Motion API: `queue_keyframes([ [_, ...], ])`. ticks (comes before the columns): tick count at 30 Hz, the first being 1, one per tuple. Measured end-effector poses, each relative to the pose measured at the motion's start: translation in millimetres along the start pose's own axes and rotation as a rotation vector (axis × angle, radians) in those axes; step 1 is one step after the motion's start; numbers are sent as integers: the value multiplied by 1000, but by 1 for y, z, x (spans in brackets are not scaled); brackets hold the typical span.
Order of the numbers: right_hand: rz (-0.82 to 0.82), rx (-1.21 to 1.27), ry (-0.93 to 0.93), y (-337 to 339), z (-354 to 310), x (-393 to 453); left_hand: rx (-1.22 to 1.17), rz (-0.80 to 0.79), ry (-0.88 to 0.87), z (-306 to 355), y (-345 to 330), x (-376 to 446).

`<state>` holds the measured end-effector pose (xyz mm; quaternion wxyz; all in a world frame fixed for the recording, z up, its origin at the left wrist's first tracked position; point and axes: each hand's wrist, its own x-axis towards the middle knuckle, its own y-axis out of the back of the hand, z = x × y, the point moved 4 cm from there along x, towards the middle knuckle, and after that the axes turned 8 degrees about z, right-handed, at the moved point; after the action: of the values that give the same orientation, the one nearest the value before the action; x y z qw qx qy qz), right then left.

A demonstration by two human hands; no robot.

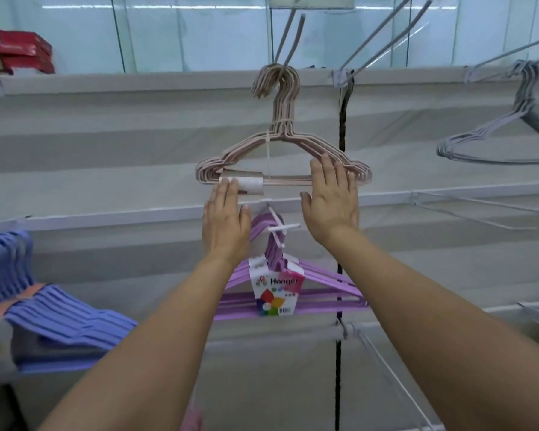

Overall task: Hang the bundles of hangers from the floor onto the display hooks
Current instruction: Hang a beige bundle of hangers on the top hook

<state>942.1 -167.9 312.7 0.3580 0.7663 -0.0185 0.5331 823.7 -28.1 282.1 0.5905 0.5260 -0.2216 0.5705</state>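
Note:
A bundle of pale pink wire hangers (280,132) hangs from a long display hook (288,35) at the top middle. My left hand (226,223) reaches up with straight fingers touching the paper label on the bundle's lower left bar. With flat, spread fingers, my right hand (332,197) lies against the bundle's lower right shoulder. Neither hand grips anything. Below, a purple hanger bundle (324,284) with a "Hanger" card hangs on a lower hook.
A grey wire hanger bundle (511,129) hangs on a hook at the right. Blue hangers (59,312) are stacked at the lower left. An unused double hook (383,42) juts out at the upper right. Red boxes (24,52) sit on the top shelf, left.

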Motion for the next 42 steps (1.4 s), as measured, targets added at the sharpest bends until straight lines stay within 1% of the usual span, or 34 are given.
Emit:
queue_keyframes([
  [3,-124,16,-53,0,12,-37,-28,-61,184,-10,6,-37],
  [5,-195,31,-85,3,23,-69,-1,-116,288,-12,11,-69],
  [7,-246,51,-128,10,36,-104,39,-169,337,-6,14,-100],
  [10,-278,62,-175,26,60,-159,71,-224,340,13,14,-143],
  [16,-350,32,-236,73,104,-253,-10,-412,281,87,3,-233],
  [19,-389,-34,-287,103,134,-296,-53,-505,249,134,-5,-277],
  [22,-426,-120,-372,136,177,-341,-118,-607,203,184,-19,-319],
  [29,-446,-326,-661,217,290,-442,-231,-824,20,303,-57,-406],
  [35,-483,-499,-972,286,375,-521,-384,-1061,-160,406,-106,-486],
  [39,-469,-598,-1134,321,422,-553,-478,-1131,-278,470,-135,-521],
  [42,-429,-652,-1247,344,454,-571,-519,-1189,-367,515,-160,-543],
])
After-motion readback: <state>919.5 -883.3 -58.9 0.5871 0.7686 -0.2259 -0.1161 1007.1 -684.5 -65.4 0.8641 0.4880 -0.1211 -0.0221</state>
